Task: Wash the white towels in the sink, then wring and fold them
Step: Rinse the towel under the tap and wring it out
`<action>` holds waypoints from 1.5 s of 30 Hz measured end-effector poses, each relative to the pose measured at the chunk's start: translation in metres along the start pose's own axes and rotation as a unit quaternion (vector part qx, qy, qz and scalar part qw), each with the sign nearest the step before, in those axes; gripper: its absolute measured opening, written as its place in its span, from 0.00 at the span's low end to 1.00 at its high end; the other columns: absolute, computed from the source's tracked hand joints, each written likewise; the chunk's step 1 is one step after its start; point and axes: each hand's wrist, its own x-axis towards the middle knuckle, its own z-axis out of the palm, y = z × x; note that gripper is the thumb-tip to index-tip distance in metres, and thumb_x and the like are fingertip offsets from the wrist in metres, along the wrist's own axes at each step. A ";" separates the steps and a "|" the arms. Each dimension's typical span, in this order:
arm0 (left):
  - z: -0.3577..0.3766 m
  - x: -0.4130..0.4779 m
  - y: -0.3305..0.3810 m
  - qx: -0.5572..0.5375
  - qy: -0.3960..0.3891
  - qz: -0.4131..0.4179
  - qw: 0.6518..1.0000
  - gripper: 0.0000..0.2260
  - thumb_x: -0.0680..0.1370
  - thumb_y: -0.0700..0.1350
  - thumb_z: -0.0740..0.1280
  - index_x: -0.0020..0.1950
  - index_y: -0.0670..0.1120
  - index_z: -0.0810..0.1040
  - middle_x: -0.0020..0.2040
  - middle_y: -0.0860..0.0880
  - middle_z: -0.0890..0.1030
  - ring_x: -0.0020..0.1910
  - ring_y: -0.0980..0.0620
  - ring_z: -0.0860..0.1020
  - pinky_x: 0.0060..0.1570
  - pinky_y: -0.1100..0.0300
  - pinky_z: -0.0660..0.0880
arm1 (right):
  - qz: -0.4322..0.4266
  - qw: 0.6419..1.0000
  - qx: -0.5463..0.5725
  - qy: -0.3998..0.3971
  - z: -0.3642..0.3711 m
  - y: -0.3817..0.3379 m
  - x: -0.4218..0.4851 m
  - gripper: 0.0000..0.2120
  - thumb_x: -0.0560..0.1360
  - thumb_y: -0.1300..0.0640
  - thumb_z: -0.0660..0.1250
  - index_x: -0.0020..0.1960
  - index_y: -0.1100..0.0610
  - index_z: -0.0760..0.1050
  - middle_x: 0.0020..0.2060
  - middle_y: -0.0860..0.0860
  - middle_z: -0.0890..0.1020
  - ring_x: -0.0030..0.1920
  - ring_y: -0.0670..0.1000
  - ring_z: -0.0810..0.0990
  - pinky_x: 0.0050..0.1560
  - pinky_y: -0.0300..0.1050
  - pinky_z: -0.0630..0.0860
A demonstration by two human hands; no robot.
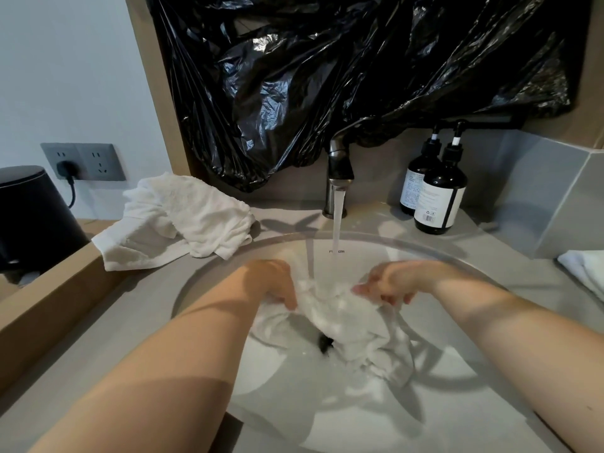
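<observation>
A wet white towel (346, 325) lies bunched in the round white sink (376, 429), under water running from the dark metal tap (340, 171). My left hand (277, 282) grips the towel's left side. My right hand (392, 286) pinches its right side, fingers curled into the cloth. The towel hangs down over the drain (324, 342), partly hiding it. A second white towel (176, 220) lies crumpled on the counter left of the sink. A corner of another white towel (585, 273) shows at the right edge.
Two dark pump bottles (434, 194) stand on the counter right of the tap. A black plastic bag (359, 76) covers the wall above. A black appliance (29, 217) sits at the far left, below a socket plate (85, 161) with a plug in it.
</observation>
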 end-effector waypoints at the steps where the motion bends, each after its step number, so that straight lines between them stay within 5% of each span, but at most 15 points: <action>1: 0.002 0.002 0.002 0.058 0.006 -0.001 0.998 0.11 0.74 0.47 0.73 0.53 0.46 0.76 0.46 0.50 0.75 0.42 0.50 0.75 0.39 0.61 0.71 | 0.004 0.999 -0.033 -0.024 0.006 -0.001 0.000 0.26 0.71 0.34 0.67 0.58 0.53 0.72 0.51 0.51 0.81 0.50 0.53 0.82 0.54 0.47 0.79; 4: 0.008 0.010 0.011 0.070 0.058 0.060 0.994 0.15 0.74 0.40 0.70 0.60 0.48 0.74 0.56 0.50 0.75 0.51 0.49 0.75 0.43 0.61 0.75 | -0.029 0.990 -0.138 -0.010 0.024 -0.011 0.006 0.36 0.65 0.41 0.76 0.65 0.53 0.64 0.59 0.50 0.76 0.56 0.54 0.78 0.57 0.47 0.76; 7: 0.020 0.011 0.014 -0.067 -0.010 0.156 0.985 0.33 0.72 0.48 0.75 0.74 0.56 0.65 0.71 0.57 0.69 0.65 0.56 0.69 0.66 0.59 0.68 | -0.084 0.982 -0.158 0.063 0.031 -0.019 0.008 0.16 0.73 0.47 0.71 0.53 0.54 0.72 0.55 0.53 0.76 0.51 0.53 0.74 0.48 0.41 0.70; 9: 0.032 0.016 0.015 -0.084 -0.073 0.194 0.975 0.40 0.65 0.56 0.79 0.72 0.64 0.63 0.69 0.60 0.70 0.67 0.56 0.68 0.70 0.53 0.63 | -0.084 0.992 -0.051 0.075 0.029 -0.015 0.013 0.14 0.76 0.50 0.67 0.58 0.57 0.74 0.54 0.53 0.77 0.52 0.52 0.75 0.52 0.42 0.71; 11: 0.037 0.021 0.018 -0.088 -0.082 0.195 0.974 0.47 0.58 0.63 0.81 0.71 0.65 0.59 0.66 0.58 0.73 0.65 0.51 0.72 0.67 0.48 0.68 | -0.071 0.981 0.176 0.050 0.024 -0.010 0.017 0.17 0.77 0.53 0.68 0.62 0.60 0.73 0.54 0.54 0.79 0.54 0.54 0.78 0.61 0.48 0.74; 13: 0.029 0.016 0.024 -0.131 -0.044 0.197 0.971 0.39 0.63 0.58 0.80 0.68 0.60 0.63 0.62 0.54 0.75 0.61 0.50 0.74 0.65 0.49 0.71 | -0.063 0.919 0.388 0.018 0.018 -0.012 0.018 0.16 0.77 0.57 0.68 0.60 0.65 0.74 0.49 0.57 0.82 0.51 0.55 0.81 0.60 0.53 0.76; 15: 0.019 0.010 0.025 -0.169 -0.021 0.196 0.966 0.28 0.68 0.52 0.78 0.64 0.59 0.69 0.59 0.53 0.78 0.58 0.50 0.76 0.64 0.49 0.72 | -0.032 0.883 0.469 -0.010 0.008 -0.015 0.015 0.14 0.76 0.55 0.68 0.58 0.64 0.76 0.48 0.57 0.84 0.50 0.57 0.82 0.56 0.53 0.77; 19: 0.008 0.001 0.014 -0.281 -0.124 0.154 0.939 0.23 0.70 0.42 0.71 0.65 0.47 0.75 0.62 0.42 0.80 0.61 0.40 0.78 0.66 0.47 0.73 | -0.033 0.923 0.372 -0.090 -0.007 -0.007 0.004 0.16 0.73 0.52 0.71 0.56 0.60 0.79 0.52 0.57 0.84 0.53 0.58 0.82 0.59 0.54 0.76; 22: 0.008 0.004 0.009 -0.242 -0.151 0.104 0.953 0.22 0.74 0.42 0.70 0.68 0.49 0.74 0.58 0.41 0.81 0.51 0.43 0.81 0.57 0.51 0.76 | -0.048 0.986 0.156 0.044 0.000 0.004 0.005 0.11 0.72 0.49 0.73 0.50 0.54 0.80 0.47 0.51 0.84 0.49 0.53 0.82 0.50 0.45 0.79; 25: 0.018 0.013 0.003 -0.156 -0.085 0.044 0.983 0.22 0.78 0.37 0.65 0.71 0.48 0.69 0.49 0.45 0.80 0.39 0.48 0.80 0.45 0.57 0.79 | -0.046 0.988 -0.077 0.122 0.008 -0.001 0.006 0.15 0.76 0.48 0.68 0.56 0.57 0.78 0.51 0.53 0.79 0.52 0.54 0.80 0.49 0.44 0.76; 30: 0.024 0.014 0.010 -0.088 -0.001 0.087 0.992 0.19 0.78 0.47 0.69 0.69 0.53 0.73 0.59 0.51 0.77 0.54 0.50 0.78 0.56 0.54 0.78 | -0.034 0.977 -0.186 0.099 0.021 -0.030 -0.002 0.25 0.71 0.34 0.67 0.45 0.58 0.75 0.40 0.51 0.76 0.40 0.52 0.75 0.38 0.42 0.70; 34: 0.033 0.016 0.021 -0.018 -0.066 0.116 0.991 0.26 0.77 0.50 0.70 0.73 0.54 0.68 0.68 0.54 0.73 0.65 0.50 0.73 0.66 0.53 0.71 | -0.021 0.968 -0.242 0.069 0.040 -0.035 -0.003 0.23 0.72 0.44 0.71 0.59 0.59 0.73 0.48 0.53 0.79 0.48 0.54 0.78 0.42 0.43 0.71; 40: 0.030 0.016 0.017 -0.081 -0.060 0.127 0.987 0.26 0.78 0.48 0.69 0.75 0.53 0.66 0.71 0.54 0.70 0.69 0.50 0.70 0.67 0.53 0.70 | -0.026 0.992 -0.096 0.074 0.023 -0.017 0.012 0.05 0.75 0.59 0.67 0.48 0.60 0.78 0.40 0.52 0.78 0.40 0.52 0.77 0.31 0.37 0.71; 43: 0.025 0.014 0.017 -0.123 -0.048 0.142 0.981 0.22 0.77 0.50 0.70 0.71 0.53 0.72 0.68 0.55 0.73 0.66 0.51 0.73 0.64 0.52 0.72 | -0.047 0.995 0.079 0.044 0.014 0.002 0.016 0.04 0.74 0.65 0.68 0.46 0.58 0.78 0.42 0.55 0.80 0.44 0.53 0.79 0.44 0.40 0.77; 45: 0.026 0.014 0.018 -0.121 -0.045 0.152 0.980 0.22 0.74 0.54 0.73 0.67 0.53 0.75 0.64 0.55 0.76 0.63 0.52 0.74 0.62 0.55 0.72 | -0.060 0.965 0.254 0.021 0.012 0.007 0.016 0.07 0.75 0.69 0.66 0.52 0.64 0.78 0.46 0.61 0.81 0.46 0.56 0.80 0.50 0.47 0.80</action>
